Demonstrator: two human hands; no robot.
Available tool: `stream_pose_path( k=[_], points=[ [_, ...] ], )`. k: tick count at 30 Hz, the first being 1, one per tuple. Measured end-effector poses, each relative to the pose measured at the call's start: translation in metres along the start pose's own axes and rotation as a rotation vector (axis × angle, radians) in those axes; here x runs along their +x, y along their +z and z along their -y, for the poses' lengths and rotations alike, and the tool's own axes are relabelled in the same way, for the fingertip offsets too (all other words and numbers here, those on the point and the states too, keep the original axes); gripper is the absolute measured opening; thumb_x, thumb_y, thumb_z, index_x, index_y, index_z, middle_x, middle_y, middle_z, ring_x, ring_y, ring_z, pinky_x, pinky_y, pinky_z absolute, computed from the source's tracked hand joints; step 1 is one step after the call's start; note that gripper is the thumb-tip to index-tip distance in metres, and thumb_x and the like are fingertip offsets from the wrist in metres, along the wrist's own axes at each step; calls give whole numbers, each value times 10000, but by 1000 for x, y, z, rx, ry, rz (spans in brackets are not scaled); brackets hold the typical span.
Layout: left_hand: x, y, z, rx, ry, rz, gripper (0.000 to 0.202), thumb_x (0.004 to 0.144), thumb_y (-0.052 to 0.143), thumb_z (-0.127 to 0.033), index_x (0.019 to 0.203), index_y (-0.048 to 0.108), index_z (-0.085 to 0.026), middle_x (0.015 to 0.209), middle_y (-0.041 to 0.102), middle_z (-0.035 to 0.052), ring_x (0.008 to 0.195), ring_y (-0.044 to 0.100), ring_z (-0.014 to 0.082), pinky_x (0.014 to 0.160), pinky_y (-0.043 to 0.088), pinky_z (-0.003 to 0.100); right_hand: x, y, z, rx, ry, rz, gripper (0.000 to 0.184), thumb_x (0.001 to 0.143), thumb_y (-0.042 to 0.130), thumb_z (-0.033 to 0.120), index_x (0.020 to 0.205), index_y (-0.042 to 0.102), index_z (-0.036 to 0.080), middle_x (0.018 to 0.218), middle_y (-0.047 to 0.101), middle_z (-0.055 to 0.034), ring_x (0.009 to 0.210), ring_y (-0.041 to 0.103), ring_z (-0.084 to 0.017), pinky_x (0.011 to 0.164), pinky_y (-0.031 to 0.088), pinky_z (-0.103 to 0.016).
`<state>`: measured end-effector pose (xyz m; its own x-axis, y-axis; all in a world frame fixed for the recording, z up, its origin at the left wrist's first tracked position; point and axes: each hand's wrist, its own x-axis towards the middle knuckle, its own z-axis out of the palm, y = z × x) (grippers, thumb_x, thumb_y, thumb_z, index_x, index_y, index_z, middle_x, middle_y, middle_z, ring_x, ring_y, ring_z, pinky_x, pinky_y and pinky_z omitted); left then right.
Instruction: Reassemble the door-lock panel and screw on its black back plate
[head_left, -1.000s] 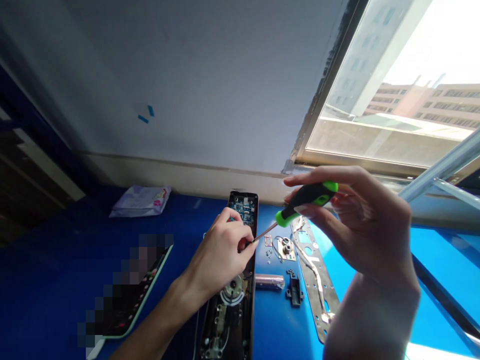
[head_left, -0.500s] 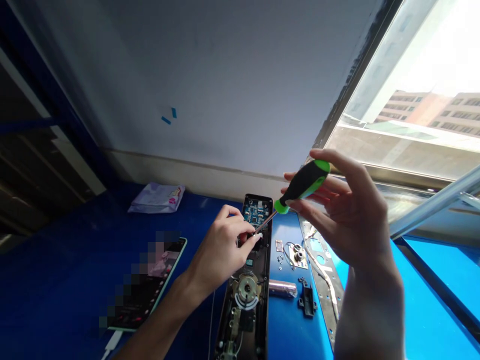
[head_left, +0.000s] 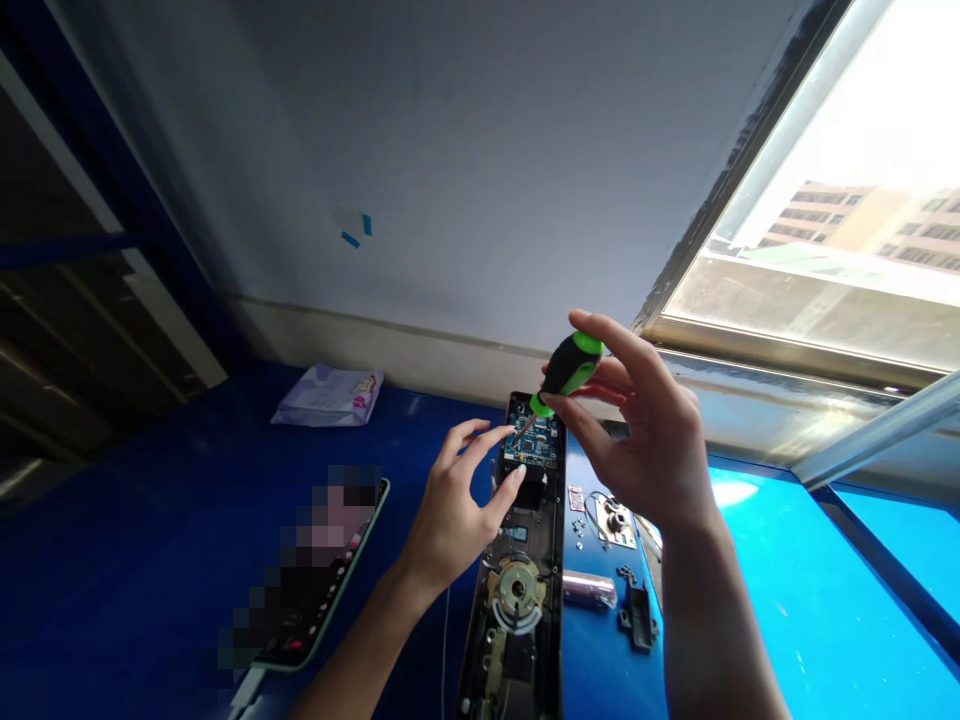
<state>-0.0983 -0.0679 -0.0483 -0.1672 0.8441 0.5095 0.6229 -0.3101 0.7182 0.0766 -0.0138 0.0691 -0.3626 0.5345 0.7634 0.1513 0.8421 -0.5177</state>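
Blue table: bare stretch [head_left: 187, 540] at left; carries everything here.
Black housing: long open shell [head_left: 537, 548], lies on the table between the forearms, far end near the wall. Best kept from sliding, since it looks narrow.
Right hand: [head_left: 645, 430] closed round the screwdriver handle, one finger over the butt, thumb by the collar. Good hold for light turning; press down the shaft, not sideways.
Left hand: [head_left: 459, 510] thumb and index spread wide, nothing visible between them; index tip right by the shaft. Could steady the tip; should stay clear of slips.
Screwdriver: green-black [head_left: 571, 365], leans, handle up and right, tip down at the circuit board's left side. Contact: can't tell. More upright would likely seat better.
Circuit board: blue [head_left: 545, 441], inside the housing's far end. Looks delicate; a skidding tip might scratch it.
Black bracket: [head_left: 639, 618] right of the housing, on the table.
Loose screws: small cluster [head_left: 578, 531] beside the housing; worth not knocking with the right wrist.
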Motion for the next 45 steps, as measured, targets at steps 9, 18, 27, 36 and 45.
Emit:
stream_pose_path(
  k=[9, 18, 27, 36, 45],
  points=[
    [-3, 1, 1, -52, -32, 19, 352, 1003, 627, -354, 1343, 678, -276, 1432, 638, 90, 1295, 655, 258, 1085, 584, 423, 0, 8, -1, -58, -9, 51, 611, 939, 701, 143, 1497, 574, 356, 1251, 782, -9, 978, 789, -190, 956, 683, -384],
    [-3, 2, -3, -171, -58, 56, 402, 986, 671, -306, 1385, 637, -281, 1183, 798, 17, 1035, 769, 197, 954, 627, 337, 5, 18, -3, -155, -72, 36, 560, 935, 745, 213, 1458, 614, 363, 1278, 763, -18, 950, 744, -184, 886, 667, -351],
    [-6, 6, -3, -246, -109, 30, 459, 950, 719, -300, 1398, 624, -271, 1170, 812, 28, 1016, 786, 206, 967, 642, 360, 7, 17, -4, 78, -28, -40, 422, 1058, 542, 228, 1456, 634, 334, 1406, 716, -48, 1208, 729, -249, 1016, 621, -461],
    [-7, 8, -4, -288, -110, 4, 446, 943, 725, -293, 1377, 629, -256, 1146, 817, 33, 968, 793, 201, 931, 651, 342, 10, 14, -1, -21, -80, -87, 360, 1051, 549, 255, 1364, 714, 320, 1289, 693, -82, 1131, 707, -236, 972, 610, -441],
    [-5, 7, -9, -323, -128, -10, 428, 929, 731, -283, 1348, 650, -252, 1118, 825, 31, 932, 797, 198, 899, 660, 335, 8, 16, 2, -46, -24, -171, 256, 917, 783, 273, 1170, 803, 305, 1039, 683, -60, 935, 698, -216, 848, 655, -419]
  ],
)
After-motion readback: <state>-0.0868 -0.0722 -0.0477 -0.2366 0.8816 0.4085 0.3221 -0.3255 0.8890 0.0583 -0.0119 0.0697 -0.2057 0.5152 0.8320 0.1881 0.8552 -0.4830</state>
